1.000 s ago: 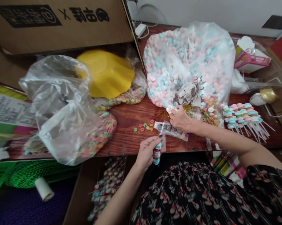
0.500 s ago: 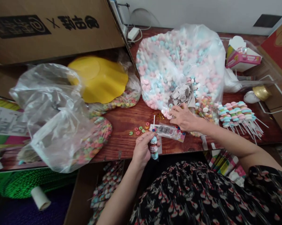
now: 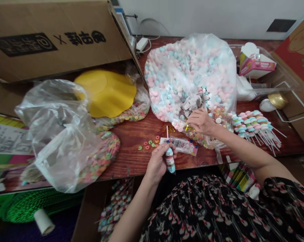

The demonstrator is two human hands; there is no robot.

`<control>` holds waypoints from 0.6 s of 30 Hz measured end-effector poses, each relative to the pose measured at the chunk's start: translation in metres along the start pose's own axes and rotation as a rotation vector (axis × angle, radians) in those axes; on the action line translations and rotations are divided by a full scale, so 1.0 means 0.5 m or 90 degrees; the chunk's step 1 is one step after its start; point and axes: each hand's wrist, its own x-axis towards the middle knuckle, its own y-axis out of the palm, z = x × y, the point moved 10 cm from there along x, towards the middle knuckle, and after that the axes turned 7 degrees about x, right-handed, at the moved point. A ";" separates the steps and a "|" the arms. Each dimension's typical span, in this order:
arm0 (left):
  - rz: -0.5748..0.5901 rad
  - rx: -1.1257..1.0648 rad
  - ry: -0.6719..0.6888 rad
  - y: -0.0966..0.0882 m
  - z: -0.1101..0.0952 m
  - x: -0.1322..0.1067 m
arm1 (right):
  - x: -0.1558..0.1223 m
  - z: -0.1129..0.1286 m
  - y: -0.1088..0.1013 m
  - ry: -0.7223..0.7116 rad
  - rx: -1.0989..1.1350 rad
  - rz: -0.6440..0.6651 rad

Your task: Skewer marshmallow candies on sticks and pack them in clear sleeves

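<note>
I'm watching a reddish-brown wood-grain tabletop [image 3: 126, 161] stretching ahead of both hands, with a bulging clear plastic bag of pink-and-blue candy rings [image 3: 189, 74] just beyond the right hand [image 3: 201, 122], which is curling against it; I can't tell if it's pinching anything. The left hand [image 3: 157, 164] is clenching a thin white stick threaded with pastel candy rings [image 3: 170, 161], its long axis running upright toward the tabletop's far edge.

1. A hand can pass over the wooden table [image 3: 126, 161] near its front edge, between the left hand [image 3: 158, 164] and the clear plastic bag [image 3: 63, 151].
2. The big bag of pink and blue candies [image 3: 189, 77] stands in the way behind the right hand [image 3: 201, 121].
3. Candy skewers [image 3: 255, 126] block the right side of the table.
4. A cardboard box [image 3: 53, 40] leans over the back left part of the table, so the way there is low.
</note>
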 end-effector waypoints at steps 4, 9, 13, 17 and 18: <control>0.035 -0.014 0.002 0.084 -0.004 0.056 | -0.020 0.010 -0.041 0.013 0.005 -0.138; 0.041 -0.055 0.057 0.171 -0.031 0.124 | -0.043 -0.005 -0.067 0.094 -0.042 -0.210; 0.012 -0.006 0.082 0.141 -0.068 0.128 | -0.073 -0.031 -0.063 0.121 -0.033 -0.143; -0.035 0.029 0.079 0.071 -0.081 0.108 | -0.091 -0.004 -0.017 0.044 -0.032 -0.005; -0.039 0.027 0.070 0.061 -0.076 0.102 | -0.091 0.008 -0.001 0.020 -0.030 0.030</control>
